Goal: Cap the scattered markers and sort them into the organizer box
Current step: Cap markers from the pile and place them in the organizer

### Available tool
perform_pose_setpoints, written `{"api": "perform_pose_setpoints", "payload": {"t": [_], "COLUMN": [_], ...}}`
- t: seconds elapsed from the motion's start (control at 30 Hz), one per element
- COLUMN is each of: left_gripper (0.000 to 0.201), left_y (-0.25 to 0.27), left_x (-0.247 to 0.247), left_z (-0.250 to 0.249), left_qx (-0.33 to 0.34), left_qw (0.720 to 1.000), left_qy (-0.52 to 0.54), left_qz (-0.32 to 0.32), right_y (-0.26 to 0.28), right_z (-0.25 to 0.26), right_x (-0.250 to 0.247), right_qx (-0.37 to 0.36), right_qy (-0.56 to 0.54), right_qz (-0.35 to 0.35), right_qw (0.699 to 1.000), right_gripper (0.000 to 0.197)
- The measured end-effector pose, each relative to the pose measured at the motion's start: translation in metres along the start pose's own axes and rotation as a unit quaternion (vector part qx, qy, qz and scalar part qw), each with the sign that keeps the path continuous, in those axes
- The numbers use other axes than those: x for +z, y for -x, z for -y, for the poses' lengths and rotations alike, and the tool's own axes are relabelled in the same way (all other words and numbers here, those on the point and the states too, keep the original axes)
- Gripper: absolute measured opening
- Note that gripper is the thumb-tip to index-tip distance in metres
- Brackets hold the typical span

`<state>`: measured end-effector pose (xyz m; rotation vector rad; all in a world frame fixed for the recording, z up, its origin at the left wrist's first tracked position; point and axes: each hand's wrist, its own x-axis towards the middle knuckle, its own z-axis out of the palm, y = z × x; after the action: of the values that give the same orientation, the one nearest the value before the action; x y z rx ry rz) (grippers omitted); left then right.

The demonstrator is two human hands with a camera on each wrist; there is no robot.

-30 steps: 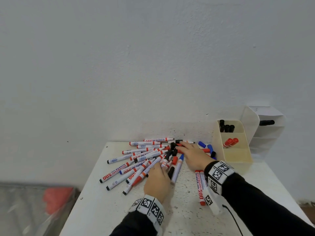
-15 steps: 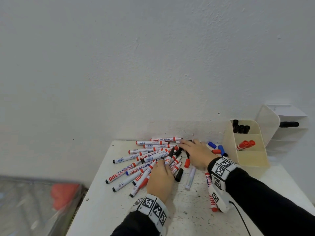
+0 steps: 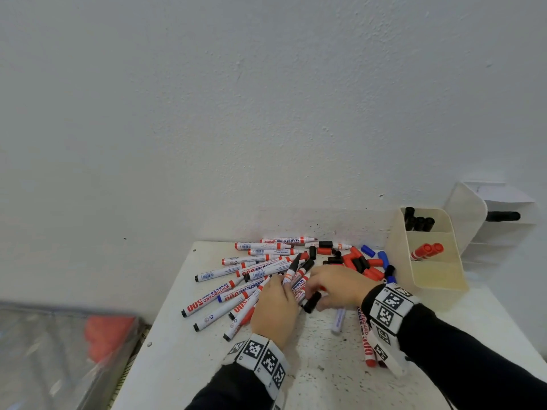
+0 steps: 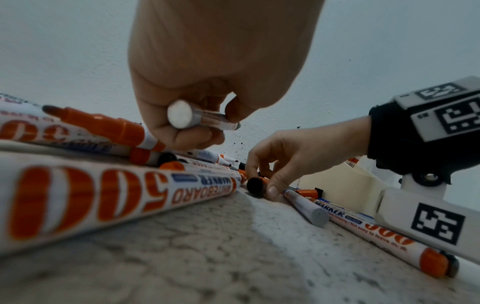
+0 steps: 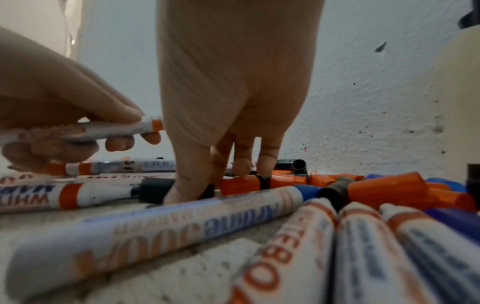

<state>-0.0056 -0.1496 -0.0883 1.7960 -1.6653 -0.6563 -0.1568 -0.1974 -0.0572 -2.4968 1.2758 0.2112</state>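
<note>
Since half a second back the right hand (image 3: 340, 287) has pulled in from the pile's 12 o'clock edge and now pinches a black cap (image 3: 312, 302) on the worktop (image 3: 325, 365). The left hand (image 3: 276, 309) grips an uncapped marker (image 4: 200, 118), so capping looks next. The marker's tip colour is hidden. The organizer box (image 3: 438, 279) sits at 3 o'clock, a few markers in.

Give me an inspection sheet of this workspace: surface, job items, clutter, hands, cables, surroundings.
Surface: white table, speckled with ink.
Job's things: uncapped markers piled left; loose caps in red, black, blue; organizer box holds black and red markers in separate compartments.
Clutter: nothing seen.
Hands: left hand grips a marker; right hand pinches a black cap on the table.
Cables: black cable under the right sleeve.
Surroundings: white wall; white shelf unit behind the box.
</note>
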Motion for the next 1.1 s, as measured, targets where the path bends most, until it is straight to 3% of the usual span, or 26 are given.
{"api": "perform_pose_setpoints", "payload": {"t": [0.1, 0.2, 0.33, 0.5, 0.63, 1.1], "left_gripper": [0.027, 0.031, 0.036, 0.036, 0.037, 0.039], "left_y": [0.001, 0.003, 0.006, 0.013, 0.017, 0.022], "left_x": [-0.001, -0.002, -0.001, 0.001, 0.001, -0.001], "left_z": [0.000, -0.001, -0.006, -0.013, -0.016, -0.017], "left_qx": [0.002, 0.006, 0.016, 0.042, 0.037, 0.055], "left_qw": [1.000, 0.999, 0.997, 0.992, 0.992, 0.993], "left_qy": [-0.024, -0.046, -0.072, -0.115, -0.114, -0.107], "left_qz": [0.002, 0.012, 0.037, 0.038, 0.029, 0.020], "right_y": [0.003, 0.009, 0.017, 0.026, 0.030, 0.042], "right_z": [-0.003, -0.007, -0.012, -0.010, -0.015, -0.018], "right_x": [0.000, -0.009, -0.013, -0.010, -0.009, -0.008], "right_qx": [0.057, 0.114, 0.132, 0.079, 0.091, 0.081], "right_qy": [-0.052, -0.120, -0.118, -0.150, -0.130, -0.161], "right_qz": [-0.034, -0.113, -0.187, -0.159, -0.214, -0.222], "right_qw": [0.996, 0.980, 0.966, 0.973, 0.964, 0.958], "right_gripper": [0.018, 0.018, 0.027, 0.026, 0.028, 0.027]}}
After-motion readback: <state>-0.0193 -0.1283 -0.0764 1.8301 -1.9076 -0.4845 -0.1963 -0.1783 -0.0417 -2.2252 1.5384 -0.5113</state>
